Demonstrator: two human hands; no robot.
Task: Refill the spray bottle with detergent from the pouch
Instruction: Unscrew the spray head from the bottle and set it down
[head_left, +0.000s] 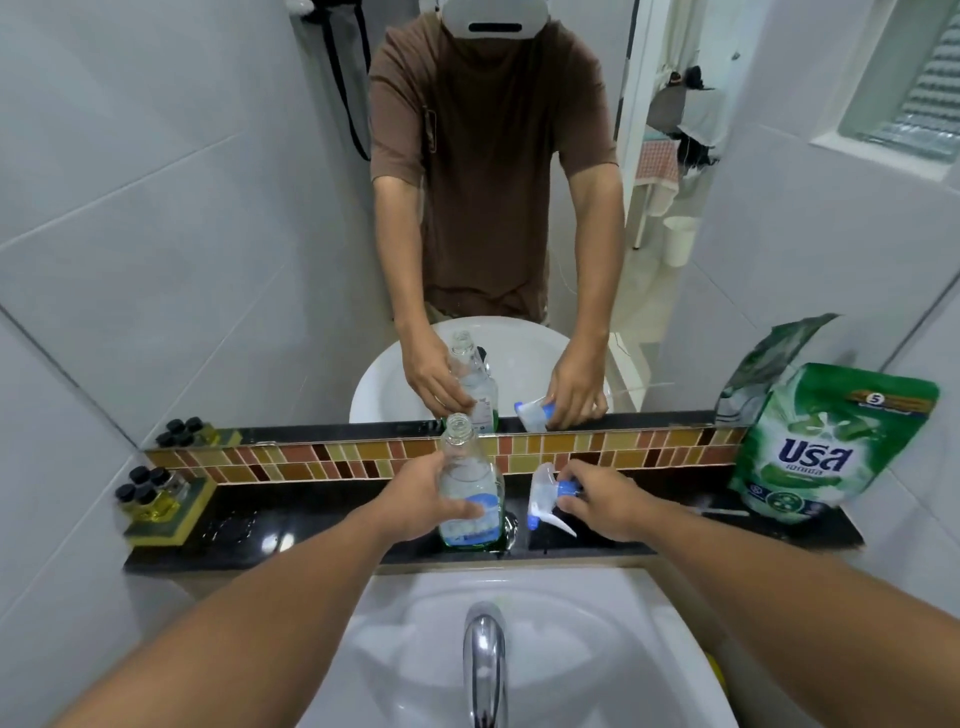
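One spray bottle (470, 488) upright, neck up

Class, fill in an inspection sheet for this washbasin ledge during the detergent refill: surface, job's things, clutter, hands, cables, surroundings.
Surface: dark glossy ledge behind the white basin, below a mosaic tile strip.
Job's things: spray bottle upright on the ledge, neck open, a little green liquid at its base; spray head off, lying beside it; green detergent pouch standing at the right end, apart from both.
Clutter: small black-capped bottles in a holder at the left end.
Hands: left hand grips the bottle; right hand rests on the spray head.
Cables: nothing seen.
Surroundings: mirror, white wall tiles, chrome tap.
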